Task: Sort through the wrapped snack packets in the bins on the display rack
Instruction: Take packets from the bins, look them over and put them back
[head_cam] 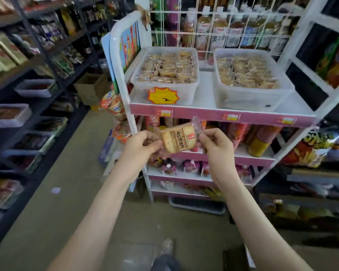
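Left of the rack (204, 114), dark shelves (27, 61) run along the aisle, and a cardboard box (92, 88) stands on the floor near the rack's left post. On the rack's top shelf the left bin (186, 94) is full of wrapped packets (164, 69), and an orange price tag (163, 95) sticks on its front wall. In front of the rack, just below the pink edge of that top shelf, my left hand (143, 144) pinches the left end of one packet (177, 140) between thumb and curled fingers. It is held up in the air, a little tilted, with its printed face turned to me, and it shows a pale toasted slice under clear wrap. My right hand (216, 143) pinches the right end of the wrap, fingers also curled. Further right on the top shelf, the right bin (243, 98) holds more snacks of similar look. Behind both bins, bottles (219, 32) stand behind the rack's white wire grid. Right of the rack, colourful bags (311, 149) lie in a pile.
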